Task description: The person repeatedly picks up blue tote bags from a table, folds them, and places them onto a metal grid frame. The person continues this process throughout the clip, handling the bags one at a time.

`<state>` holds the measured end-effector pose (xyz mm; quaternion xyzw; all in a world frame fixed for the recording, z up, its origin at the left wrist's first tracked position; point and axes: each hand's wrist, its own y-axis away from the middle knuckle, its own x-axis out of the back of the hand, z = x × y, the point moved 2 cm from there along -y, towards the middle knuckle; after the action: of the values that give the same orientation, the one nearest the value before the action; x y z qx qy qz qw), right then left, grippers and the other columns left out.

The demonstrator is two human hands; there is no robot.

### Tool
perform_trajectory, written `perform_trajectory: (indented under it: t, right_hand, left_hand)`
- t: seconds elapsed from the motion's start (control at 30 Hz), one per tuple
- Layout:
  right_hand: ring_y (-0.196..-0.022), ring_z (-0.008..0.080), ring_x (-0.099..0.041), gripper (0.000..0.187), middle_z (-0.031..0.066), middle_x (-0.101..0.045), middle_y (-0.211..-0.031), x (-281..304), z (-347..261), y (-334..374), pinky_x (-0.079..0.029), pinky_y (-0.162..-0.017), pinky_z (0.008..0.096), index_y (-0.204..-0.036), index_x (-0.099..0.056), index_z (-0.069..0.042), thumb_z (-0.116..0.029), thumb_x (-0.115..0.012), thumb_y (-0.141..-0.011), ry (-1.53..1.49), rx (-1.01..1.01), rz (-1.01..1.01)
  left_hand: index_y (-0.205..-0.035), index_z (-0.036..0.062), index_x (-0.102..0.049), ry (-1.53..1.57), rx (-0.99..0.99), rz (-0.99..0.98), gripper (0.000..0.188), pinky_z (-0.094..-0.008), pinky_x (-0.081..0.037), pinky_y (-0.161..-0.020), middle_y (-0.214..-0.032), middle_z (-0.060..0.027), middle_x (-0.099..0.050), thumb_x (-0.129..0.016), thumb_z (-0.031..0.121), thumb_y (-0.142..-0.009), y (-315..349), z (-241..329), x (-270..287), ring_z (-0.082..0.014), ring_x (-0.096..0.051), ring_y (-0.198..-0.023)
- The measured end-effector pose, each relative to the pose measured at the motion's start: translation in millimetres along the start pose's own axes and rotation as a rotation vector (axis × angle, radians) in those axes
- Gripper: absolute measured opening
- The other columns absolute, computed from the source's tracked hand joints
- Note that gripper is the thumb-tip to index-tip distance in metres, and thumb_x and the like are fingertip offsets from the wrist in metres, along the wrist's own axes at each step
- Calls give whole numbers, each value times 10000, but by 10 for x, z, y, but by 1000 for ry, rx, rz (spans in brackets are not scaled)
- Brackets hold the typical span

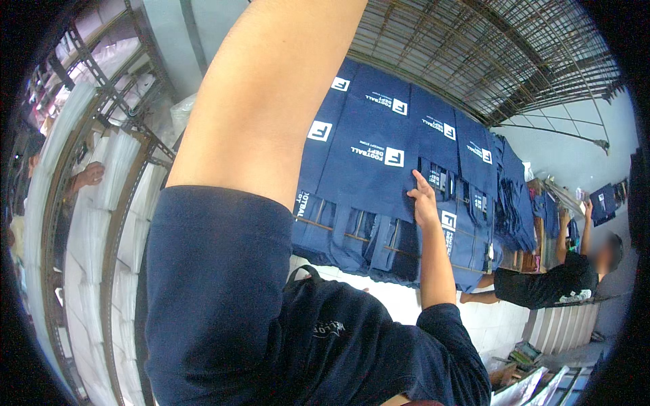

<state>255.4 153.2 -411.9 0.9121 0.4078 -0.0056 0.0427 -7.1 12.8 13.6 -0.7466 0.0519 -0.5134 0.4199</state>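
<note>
My left arm rises large through the upper left of the view. Its hand lies beyond the top edge, so what it does is hidden. My right hand (pixel 425 199) is at the right edge of a flat navy fabric panel (pixel 369 128) with white print, touching it near the lower corner. Thumb and forefinger are stretched apart; the other fingers are partly hidden. Several similar navy panels (pixel 474 145) lie side by side around it. Below it, more navy fabric (pixel 352 237) with strap-like strips lies over thin rods.
At the left stand racks (pixel 112 223) holding whitish sheets, with another person's hand (pixel 89 174) among them. A wire-grid rack (pixel 467 47) hangs overhead at the right. A co-worker (pixel 542 287) in dark clothes with raised arms is at the right. Pale floor (pixel 399 301) shows below the fabric.
</note>
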Motion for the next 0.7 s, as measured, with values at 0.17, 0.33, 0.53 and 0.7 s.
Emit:
perform_trajectory:
  t: [0.17, 0.33, 0.53, 0.7]
  right_hand:
    - [-1239, 207, -395, 680, 150, -389, -1371, -1, -12, -37, -363, -952, 271, -1346, -355, 35, 98, -462, -678, 4, -8, -13]
    - [-1251, 215, -375, 670, 159, -353, -1393, -96, 50, -23, -334, -977, 270, -1340, -358, 45, 103, -450, -679, -41, -3, -4]
    - [-1271, 222, -353, 674, 166, -337, -1403, -155, -71, 55, -315, -997, 275, -1343, -358, 38, 106, -443, -679, 51, -12, 8]
    - [-1202, 201, -421, 669, 137, -432, -1338, -59, 38, 25, -364, -946, 274, -1345, -375, 8, 103, -471, -689, 52, -6, 27]
  left_hand:
    - [-1414, 155, -151, 31, -15, 15, 1100, -618, -100, -1051, -1419, -175, -203, -776, 500, -577, -6, 7, 29, -353, -188, -1319]
    - [-1408, 153, -158, 20, -22, 29, 1090, -621, -100, -1049, -1418, -176, -202, -779, 495, -579, -8, 12, 3, -352, -189, -1319]
    - [-1406, 162, -159, 18, -18, 49, 1100, -630, -93, -1045, -1412, -173, -216, -782, 508, -568, 4, -17, -42, -349, -187, -1320]
    - [-1388, 163, -189, 38, -26, 50, 1074, -640, -92, -1038, -1388, -169, -248, -779, 518, -564, 34, 18, -18, -344, -202, -1310]
